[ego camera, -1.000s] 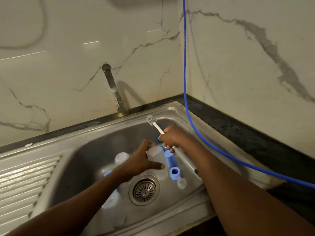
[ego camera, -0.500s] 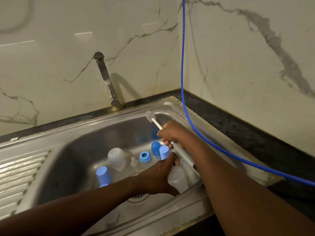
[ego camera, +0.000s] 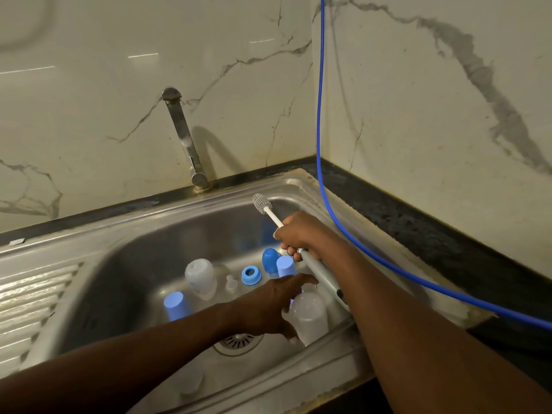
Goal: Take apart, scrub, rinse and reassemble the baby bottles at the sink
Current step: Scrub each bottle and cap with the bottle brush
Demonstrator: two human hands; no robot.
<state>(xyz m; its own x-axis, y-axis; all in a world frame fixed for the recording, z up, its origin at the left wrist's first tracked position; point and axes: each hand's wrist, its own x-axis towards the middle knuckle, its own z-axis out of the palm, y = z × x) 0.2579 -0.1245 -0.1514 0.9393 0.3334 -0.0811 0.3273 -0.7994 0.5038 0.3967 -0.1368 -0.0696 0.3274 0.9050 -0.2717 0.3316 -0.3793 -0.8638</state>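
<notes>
Caller: Hands both down in the sink [ego camera: 149,225]. Left hand [ego camera: 268,306] reaches across to the front right corner, thumb over and fingers under a clear bottle [ego camera: 310,318], wrapped round it.

Analyst: Upright or on its side?

Caller: Too blurred to call; it sits against the front wall, just right of the drain [ego camera: 239,343]. Right hand [ego camera: 298,236] is a closed fist on the bottle brush [ego camera: 322,277], grey handle slanting down along the forearm, white shaft and bristle head [ego camera: 262,204] poking up toward the back rim.

Analyst: Brush touching anything?

Caller: No, bristles in the air, clear of the bottle. On the basin floor: a second bottle [ego camera: 200,277] left of centre, a blue cap [ego camera: 176,304] in front of it, a clear teat [ego camera: 231,283], a blue ring [ego camera: 251,275], a domed blue cap [ego camera: 270,259] and a paler cap [ego camera: 286,265] just beside the right hand.

Analyst: And behind?

Caller: Tap [ego camera: 185,138] at the back rim, blue cable [ego camera: 321,115] hanging down the corner and across the counter [ego camera: 433,243].
</notes>
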